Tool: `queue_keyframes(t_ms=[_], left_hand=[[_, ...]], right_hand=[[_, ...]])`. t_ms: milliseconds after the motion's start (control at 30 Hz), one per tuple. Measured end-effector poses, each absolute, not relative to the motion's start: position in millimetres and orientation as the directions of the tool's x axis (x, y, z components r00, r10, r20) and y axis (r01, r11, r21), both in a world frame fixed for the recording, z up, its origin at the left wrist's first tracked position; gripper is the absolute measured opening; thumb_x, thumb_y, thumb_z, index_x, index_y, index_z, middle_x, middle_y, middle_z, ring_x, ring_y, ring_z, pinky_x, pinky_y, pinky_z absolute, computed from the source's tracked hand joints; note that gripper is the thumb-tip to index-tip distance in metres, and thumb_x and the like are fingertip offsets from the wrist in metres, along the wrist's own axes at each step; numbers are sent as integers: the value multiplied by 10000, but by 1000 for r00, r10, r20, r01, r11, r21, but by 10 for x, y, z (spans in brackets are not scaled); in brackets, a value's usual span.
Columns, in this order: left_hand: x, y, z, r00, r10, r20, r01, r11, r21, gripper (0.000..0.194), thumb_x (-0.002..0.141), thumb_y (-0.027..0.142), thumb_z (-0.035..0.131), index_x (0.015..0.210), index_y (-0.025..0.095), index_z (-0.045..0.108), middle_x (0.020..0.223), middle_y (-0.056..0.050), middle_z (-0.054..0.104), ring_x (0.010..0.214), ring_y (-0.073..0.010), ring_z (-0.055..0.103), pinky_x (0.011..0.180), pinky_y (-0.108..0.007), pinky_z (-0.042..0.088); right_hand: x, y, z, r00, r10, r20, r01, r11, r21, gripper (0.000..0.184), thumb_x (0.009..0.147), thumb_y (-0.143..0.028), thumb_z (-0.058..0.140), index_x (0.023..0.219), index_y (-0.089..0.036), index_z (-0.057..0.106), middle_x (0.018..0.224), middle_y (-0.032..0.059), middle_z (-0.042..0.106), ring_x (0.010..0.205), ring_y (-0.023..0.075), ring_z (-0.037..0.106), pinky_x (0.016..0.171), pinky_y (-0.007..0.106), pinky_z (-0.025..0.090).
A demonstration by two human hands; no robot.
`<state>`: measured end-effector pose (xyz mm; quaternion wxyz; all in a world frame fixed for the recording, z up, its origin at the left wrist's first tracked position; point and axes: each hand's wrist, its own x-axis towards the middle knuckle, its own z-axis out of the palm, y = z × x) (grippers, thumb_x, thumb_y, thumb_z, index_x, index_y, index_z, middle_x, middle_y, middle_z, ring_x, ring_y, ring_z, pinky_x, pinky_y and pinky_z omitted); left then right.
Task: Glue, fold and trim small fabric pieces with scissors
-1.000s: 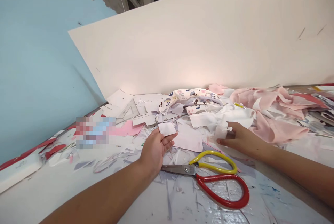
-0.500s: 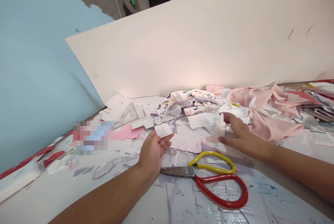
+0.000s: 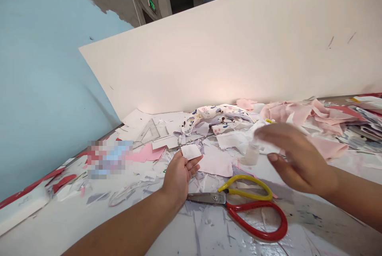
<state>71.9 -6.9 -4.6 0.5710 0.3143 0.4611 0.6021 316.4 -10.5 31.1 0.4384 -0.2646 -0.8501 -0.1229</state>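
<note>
My left hand (image 3: 180, 173) is closed on a small white piece (image 3: 191, 152), paper or cloth, held between thumb and fingers. Right of centre, my right hand (image 3: 294, 160) is in the air, a little blurred, thumb apart from the fingers, with nothing visible in it. Just beyond its fingertips stands a small translucent white bottle (image 3: 251, 153), apart from the hand and partly blurred. Scissors (image 3: 253, 212) with one yellow and one red handle lie in front of me, blades pointing toward my left wrist. A larger pale pink-white piece (image 3: 215, 162) lies behind the scissors.
Paper and cloth scraps cover the white table (image 3: 167, 228). Floral fabric (image 3: 222, 119) lies at the back, pink cloth (image 3: 310, 115) to its right. A clear set square (image 3: 149, 132) and pink paper (image 3: 148, 152) are at left. An upright white board (image 3: 209, 61) bounds the far side.
My right hand has drawn back from the bottle, toward me and to the right. My left hand still holds the white piece. The view has shifted slightly.
</note>
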Motion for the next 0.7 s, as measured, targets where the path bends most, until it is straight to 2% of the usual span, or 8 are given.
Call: queue_keyframes(t_ms=[33, 67, 100, 200, 333, 433, 600, 700], left_hand=[[718, -71, -49, -147, 978, -146, -397, 77, 915, 324, 693, 69, 427, 978, 181, 533, 1143, -93, 607, 927, -195, 643, 711, -258, 507], [718, -75, -50, -145, 979, -144, -396, 75, 915, 327, 692, 68, 426, 980, 180, 534, 1138, -96, 610, 928, -194, 642, 707, -255, 506], [719, -78, -49, -146, 979, -143, -395, 75, 915, 330, 691, 66, 424, 981, 179, 533, 1126, -100, 616, 928, -194, 642, 702, -252, 505], [718, -86, -43, -155, 979, -130, -395, 60, 917, 328, 687, 66, 418, 974, 177, 530, 1089, -102, 632, 927, -192, 642, 688, -246, 503], [702, -81, -52, -146, 983, -111, -397, 44, 917, 311, 688, 74, 412, 960, 181, 520, 1085, -98, 632, 931, -199, 641, 686, -254, 501], [688, -73, -64, -126, 985, -117, -398, 58, 916, 316, 687, 78, 408, 967, 179, 514, 1082, -103, 633, 932, -206, 641, 691, -262, 501], [679, -76, -73, -111, 988, -106, -404, 53, 913, 334, 688, 82, 411, 987, 185, 519, 1083, -104, 634, 937, -203, 638, 692, -258, 504], [675, -71, -79, -107, 989, -104, -424, 49, 904, 332, 686, 85, 418, 986, 178, 526, 1071, -109, 639, 924, -203, 642, 696, -265, 506]], right_hand=[[3074, -136, 343, -652, 321, 687, 450, 893, 9, 442, 768, -157, 421, 1161, -360, 440, 947, 41, 593, 883, 249, 559, 805, 424, 427], [2967, -154, 354, -749, 399, 529, 450, 892, -36, 366, 785, -151, 400, 1095, -311, 509, 893, 48, 621, 827, 232, 573, 768, 397, 442], [2846, -155, 346, -770, 509, 385, 517, 851, -93, 322, 808, -164, 373, 1067, -254, 541, 901, 74, 632, 824, 234, 572, 734, 386, 447], [2478, -65, 242, -595, 785, 173, 763, 620, -186, 294, 826, -211, 377, 1065, -180, 547, 1047, 123, 598, 956, 267, 538, 780, 403, 429], [2170, 146, 133, -477, 872, 111, 852, 489, -185, 259, 793, -240, 470, 978, -98, 583, 1006, 186, 596, 959, 330, 520, 812, 481, 387], [2082, 268, 142, -389, 921, 36, 898, 387, -208, 273, 782, -305, 550, 952, -97, 596, 995, 168, 606, 1027, 341, 483, 879, 537, 326], [2078, 415, 208, -257, 954, -156, 910, 184, -372, 231, 869, -313, 496, 1034, -168, 566, 1063, 52, 584, 893, 165, 576, 782, 377, 473], [2138, 447, 285, -238, 952, -193, 829, 96, -551, 146, 838, -288, 529, 845, -157, 594, 877, 40, 617, 753, 151, 583, 667, 318, 492]])
